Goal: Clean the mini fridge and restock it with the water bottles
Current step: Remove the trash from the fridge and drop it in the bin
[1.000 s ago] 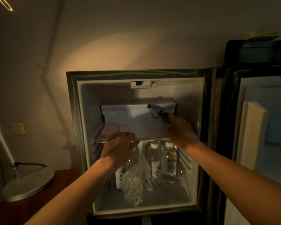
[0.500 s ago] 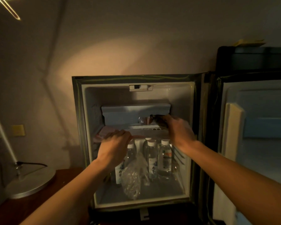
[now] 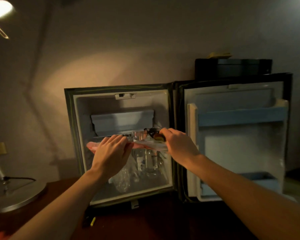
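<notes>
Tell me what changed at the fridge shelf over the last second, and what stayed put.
Both hands drew back out of the fridge, bringing the clear shelf forward with the pink cloth on it. The left hand kept resting on the shelf's front edge; the right hand kept holding its right end along with a small dark object. The water bottles and crumpled plastic below stayed put; the door stayed open.

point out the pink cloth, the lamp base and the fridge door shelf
pink cloth (image 3: 92,146): head view, its left end beside the left hand.
lamp base (image 3: 21,196): head view, middle of the round metal disc.
fridge door shelf (image 3: 241,116): head view, front of the upper rail.
</notes>
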`<action>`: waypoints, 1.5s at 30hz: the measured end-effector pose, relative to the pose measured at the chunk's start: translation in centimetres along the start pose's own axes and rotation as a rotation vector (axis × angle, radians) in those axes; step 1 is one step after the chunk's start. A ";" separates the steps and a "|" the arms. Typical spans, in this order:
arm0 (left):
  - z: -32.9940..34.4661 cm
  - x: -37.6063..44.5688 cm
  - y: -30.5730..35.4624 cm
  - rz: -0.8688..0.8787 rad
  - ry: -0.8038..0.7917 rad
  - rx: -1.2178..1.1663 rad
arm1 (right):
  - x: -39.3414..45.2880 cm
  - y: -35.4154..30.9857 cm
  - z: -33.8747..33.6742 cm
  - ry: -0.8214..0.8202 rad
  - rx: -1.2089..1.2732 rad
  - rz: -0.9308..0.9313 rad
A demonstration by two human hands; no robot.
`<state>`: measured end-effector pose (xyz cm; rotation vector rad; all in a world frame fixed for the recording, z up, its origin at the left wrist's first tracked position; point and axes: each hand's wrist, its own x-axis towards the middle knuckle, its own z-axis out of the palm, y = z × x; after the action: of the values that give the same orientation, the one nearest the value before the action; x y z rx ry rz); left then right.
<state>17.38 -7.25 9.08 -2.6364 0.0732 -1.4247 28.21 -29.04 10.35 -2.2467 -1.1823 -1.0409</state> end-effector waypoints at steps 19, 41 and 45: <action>0.2 0.8 26.5 0.394 -0.041 -0.368 | -20.6 9.6 -15.2 0.055 -0.151 0.253; 15.4 -1.7 63.4 0.793 -0.342 -0.815 | -50.1 27.6 -24.4 -0.126 -0.418 0.972; 18.1 -4.0 69.6 0.849 -0.419 -0.877 | -55.4 29.1 -25.7 -0.159 -0.451 1.068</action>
<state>32.06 -73.72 -14.40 -2.7483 1.8452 -0.5713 20.84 -91.09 -15.43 -2.7357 0.3356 -0.6892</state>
